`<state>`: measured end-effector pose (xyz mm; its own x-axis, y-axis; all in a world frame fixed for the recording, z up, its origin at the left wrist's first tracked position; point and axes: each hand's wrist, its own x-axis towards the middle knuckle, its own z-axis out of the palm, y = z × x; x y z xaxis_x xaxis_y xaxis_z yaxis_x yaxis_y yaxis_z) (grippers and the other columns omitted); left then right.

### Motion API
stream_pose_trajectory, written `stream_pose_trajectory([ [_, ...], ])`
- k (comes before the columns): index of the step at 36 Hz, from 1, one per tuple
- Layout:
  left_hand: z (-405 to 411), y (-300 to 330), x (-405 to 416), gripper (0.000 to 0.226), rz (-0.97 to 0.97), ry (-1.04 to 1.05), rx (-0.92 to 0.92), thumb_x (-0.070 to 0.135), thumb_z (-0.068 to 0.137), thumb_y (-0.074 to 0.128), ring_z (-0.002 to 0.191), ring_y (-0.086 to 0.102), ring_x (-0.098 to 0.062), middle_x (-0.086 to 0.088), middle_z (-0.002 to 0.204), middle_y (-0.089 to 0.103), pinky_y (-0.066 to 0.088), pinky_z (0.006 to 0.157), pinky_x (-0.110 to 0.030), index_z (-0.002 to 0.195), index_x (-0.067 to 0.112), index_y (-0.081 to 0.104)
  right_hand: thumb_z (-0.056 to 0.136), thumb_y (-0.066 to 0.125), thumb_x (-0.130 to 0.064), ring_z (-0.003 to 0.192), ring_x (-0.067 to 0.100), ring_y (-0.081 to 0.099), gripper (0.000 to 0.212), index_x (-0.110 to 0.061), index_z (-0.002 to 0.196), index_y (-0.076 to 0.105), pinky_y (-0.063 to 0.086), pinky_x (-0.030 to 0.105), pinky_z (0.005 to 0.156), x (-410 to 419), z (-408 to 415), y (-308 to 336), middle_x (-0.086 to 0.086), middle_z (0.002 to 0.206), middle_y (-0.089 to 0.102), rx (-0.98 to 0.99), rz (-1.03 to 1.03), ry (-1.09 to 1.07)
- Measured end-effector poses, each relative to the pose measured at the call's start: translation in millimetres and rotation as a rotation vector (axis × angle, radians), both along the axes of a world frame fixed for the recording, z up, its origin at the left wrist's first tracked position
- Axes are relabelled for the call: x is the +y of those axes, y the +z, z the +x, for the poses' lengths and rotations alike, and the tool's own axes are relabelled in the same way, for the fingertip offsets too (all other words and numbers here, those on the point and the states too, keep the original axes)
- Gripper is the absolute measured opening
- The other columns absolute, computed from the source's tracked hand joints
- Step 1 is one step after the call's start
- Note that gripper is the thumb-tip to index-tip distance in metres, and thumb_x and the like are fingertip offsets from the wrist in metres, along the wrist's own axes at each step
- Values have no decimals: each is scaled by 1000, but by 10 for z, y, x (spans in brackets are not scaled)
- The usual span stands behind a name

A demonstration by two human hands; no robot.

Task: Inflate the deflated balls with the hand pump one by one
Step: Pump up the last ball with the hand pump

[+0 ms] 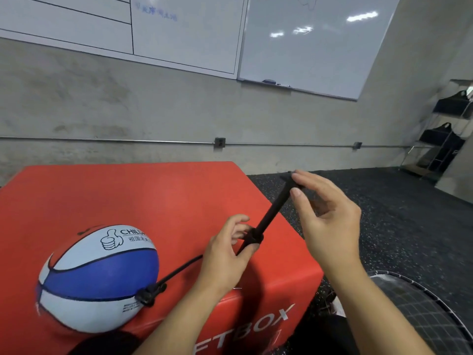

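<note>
A blue, white and red ball (98,278) lies on the red box (143,196) at the lower left. A black hose (179,269) runs from a connector (149,294) on the ball's right side up to a black hand pump (270,213). My left hand (227,257) grips the pump's lower body. The pump's rod is drawn out up and to the right. My right hand (327,221) is at the T-handle on top, thumb and fingertips pinching it, the other fingers loosely curled.
The red box's right edge drops to a dark speckled floor (396,226). A netted hoop (422,311) lies at the lower right. A concrete wall with whiteboards (307,47) stands behind, and a shelf rack with black bags (445,129) at far right.
</note>
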<state>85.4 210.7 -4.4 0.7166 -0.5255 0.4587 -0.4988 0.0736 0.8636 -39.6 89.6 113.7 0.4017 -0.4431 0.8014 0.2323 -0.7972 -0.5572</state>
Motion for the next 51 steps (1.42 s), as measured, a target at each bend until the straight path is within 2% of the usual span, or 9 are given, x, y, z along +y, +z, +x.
stream_pose_trajectory([
  [4,2,-41,-11,56,-10,9,-23,9,84,84,103,68,-1,26,108,72,45,88,-9,129,31,59,97,71,-8,123,11,67,23,-18,116,78,59,48,96,19,25,-129,-9,123,73,-19,14,6],
  [11,38,-22,7,72,-14,10,-36,14,77,90,109,68,3,18,126,69,48,93,-16,137,34,55,95,72,0,120,5,67,27,-18,114,79,55,15,82,103,124,-421,-8,124,72,43,37,38],
  [17,62,-50,-5,71,-22,23,-18,12,78,89,108,68,1,18,124,69,51,93,-19,136,36,54,95,73,-3,123,6,66,28,-20,117,79,62,38,87,90,237,-722,-14,126,72,107,30,44],
  [26,14,-61,0,57,19,43,-19,25,85,77,108,68,-1,15,113,74,54,94,-25,135,39,54,94,75,-3,123,3,64,32,-24,118,78,59,45,95,87,290,-974,-18,128,70,172,29,70],
  [30,9,-20,13,52,13,67,18,29,82,69,104,70,-5,17,107,75,56,91,-28,127,49,54,94,73,-3,125,1,62,36,-27,121,77,58,35,96,109,326,-871,-21,133,67,211,25,140],
  [34,132,-78,34,60,-27,89,61,12,84,77,101,72,-14,10,108,75,55,87,-33,135,34,56,94,74,-3,127,3,61,52,-33,135,64,56,22,92,100,306,-931,-14,141,63,206,178,211],
  [40,261,-107,57,61,-124,103,169,-1,88,77,100,74,-20,2,107,76,53,83,-27,139,22,53,89,80,-10,115,-3,66,55,-37,130,57,55,30,95,65,472,-1263,-21,125,70,517,251,282],
  [45,320,-86,87,65,-107,119,184,-9,88,74,105,73,-12,1,111,76,52,87,-23,135,30,50,90,79,-8,98,2,71,39,-28,120,64,53,22,91,-9,756,-1290,-15,104,76,506,248,251],
  [51,367,-70,229,73,-18,159,199,2,91,76,123,61,2,8,134,61,48,105,-18,148,29,38,105,56,-11,75,1,63,27,-27,126,58,48,29,78,-115,1086,-1370,-9,84,70,616,288,242],
])
